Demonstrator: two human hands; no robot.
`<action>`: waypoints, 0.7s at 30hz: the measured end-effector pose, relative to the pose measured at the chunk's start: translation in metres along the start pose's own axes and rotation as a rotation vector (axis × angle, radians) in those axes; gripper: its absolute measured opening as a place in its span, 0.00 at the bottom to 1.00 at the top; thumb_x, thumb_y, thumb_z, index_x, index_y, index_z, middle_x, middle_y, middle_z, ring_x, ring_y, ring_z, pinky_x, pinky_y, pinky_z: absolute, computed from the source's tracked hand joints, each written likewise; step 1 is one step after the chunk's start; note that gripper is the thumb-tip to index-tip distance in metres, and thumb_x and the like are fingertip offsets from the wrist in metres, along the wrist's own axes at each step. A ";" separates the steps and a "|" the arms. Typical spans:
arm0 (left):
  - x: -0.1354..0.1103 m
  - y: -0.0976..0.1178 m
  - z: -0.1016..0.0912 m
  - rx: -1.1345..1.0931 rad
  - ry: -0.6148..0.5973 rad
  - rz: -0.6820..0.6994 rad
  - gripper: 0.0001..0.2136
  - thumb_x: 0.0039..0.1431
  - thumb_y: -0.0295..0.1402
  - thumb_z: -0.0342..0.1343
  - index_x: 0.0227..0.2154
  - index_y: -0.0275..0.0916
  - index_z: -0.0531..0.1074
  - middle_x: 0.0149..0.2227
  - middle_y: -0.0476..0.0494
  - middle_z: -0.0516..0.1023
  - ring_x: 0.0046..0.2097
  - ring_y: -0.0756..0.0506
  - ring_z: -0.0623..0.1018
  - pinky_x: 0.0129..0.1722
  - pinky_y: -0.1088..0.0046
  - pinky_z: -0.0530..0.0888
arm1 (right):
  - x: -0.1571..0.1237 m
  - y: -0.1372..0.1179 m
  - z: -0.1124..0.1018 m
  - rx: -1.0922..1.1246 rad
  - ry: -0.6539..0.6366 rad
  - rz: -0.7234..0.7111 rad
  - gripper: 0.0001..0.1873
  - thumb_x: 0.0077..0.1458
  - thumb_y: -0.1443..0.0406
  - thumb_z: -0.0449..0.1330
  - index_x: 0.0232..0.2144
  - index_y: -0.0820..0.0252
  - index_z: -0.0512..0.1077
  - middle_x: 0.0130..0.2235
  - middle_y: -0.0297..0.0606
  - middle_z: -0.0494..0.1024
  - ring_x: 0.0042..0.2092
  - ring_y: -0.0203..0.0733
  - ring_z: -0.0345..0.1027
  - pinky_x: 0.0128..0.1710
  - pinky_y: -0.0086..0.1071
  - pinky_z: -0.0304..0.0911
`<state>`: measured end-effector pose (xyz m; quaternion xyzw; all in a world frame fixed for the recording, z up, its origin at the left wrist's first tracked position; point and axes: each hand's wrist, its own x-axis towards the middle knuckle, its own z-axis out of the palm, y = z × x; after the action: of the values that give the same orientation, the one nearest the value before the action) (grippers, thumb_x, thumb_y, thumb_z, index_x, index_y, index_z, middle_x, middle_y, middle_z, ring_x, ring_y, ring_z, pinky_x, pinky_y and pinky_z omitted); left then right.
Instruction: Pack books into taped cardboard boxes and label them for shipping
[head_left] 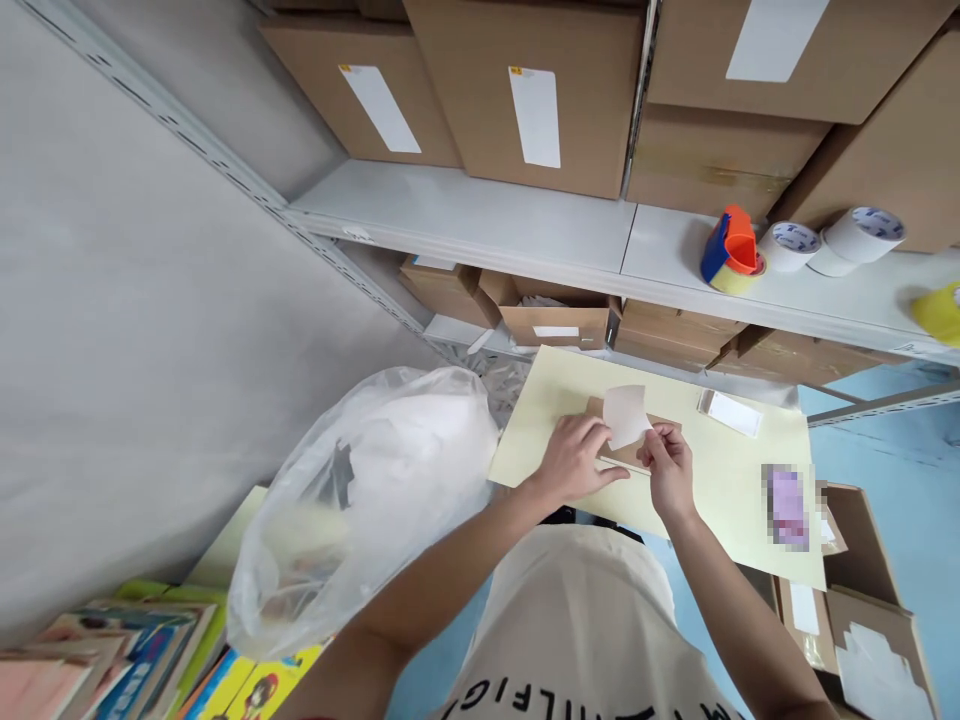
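As a person works at a cream-topped table (555, 380), the right hand (666, 460) pinches a white paper slip (625, 412) by its lower right corner, thumb against curled fingers. The slip stands raised over a flat brown cardboard piece (628, 456), which lies on the table between the two hands. The left hand (579, 455) rests at the cardboard's left side, its fingers loosely bent and its thumb spread apart along the near edge; whether those fingertips grip the cardboard or touch the slip, one cannot tell. A small white-labeled packet (731, 412) lies to the right on the tabletop, and a pixelated purple item (787, 508) sits near the table's right edge. To the left bulges a clear plastic bag (420, 470) with white material inside, near stacked books (120, 650). Beyond the table, a gray shelf (480, 215) bears large cardboard boxes (547, 100), an orange-and-blue tape dispenser (731, 250) and white tape rolls (787, 250). At lower right stands an open carton (862, 550).
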<state>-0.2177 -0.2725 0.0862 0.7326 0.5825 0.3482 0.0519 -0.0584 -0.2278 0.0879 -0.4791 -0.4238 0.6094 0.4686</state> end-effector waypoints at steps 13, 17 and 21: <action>-0.016 0.044 0.025 -0.449 0.090 -0.588 0.08 0.59 0.38 0.53 0.28 0.42 0.70 0.29 0.47 0.78 0.33 0.47 0.77 0.37 0.70 0.73 | -0.021 0.004 -0.069 -0.298 -0.165 -0.223 0.20 0.49 0.52 0.60 0.43 0.53 0.75 0.46 0.43 0.71 0.49 0.50 0.66 0.44 0.43 0.64; -0.014 0.037 0.028 -0.802 0.081 -0.832 0.14 0.51 0.47 0.58 0.25 0.41 0.68 0.27 0.49 0.75 0.32 0.48 0.76 0.36 0.70 0.74 | -0.020 0.003 -0.089 -0.470 0.034 -0.267 0.20 0.50 0.51 0.61 0.41 0.54 0.76 0.52 0.46 0.69 0.58 0.55 0.61 0.50 0.47 0.62; -0.023 0.033 0.033 -0.871 -0.003 -0.960 0.16 0.46 0.48 0.61 0.24 0.40 0.68 0.25 0.50 0.74 0.30 0.48 0.76 0.35 0.70 0.75 | -0.020 0.015 -0.095 -0.337 -0.006 -0.061 0.19 0.51 0.49 0.62 0.35 0.57 0.77 0.39 0.44 0.79 0.42 0.48 0.71 0.43 0.42 0.65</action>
<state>-0.1740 -0.2924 0.0670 0.3033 0.6507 0.4896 0.4949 0.0343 -0.2437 0.0602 -0.5360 -0.5355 0.5167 0.3987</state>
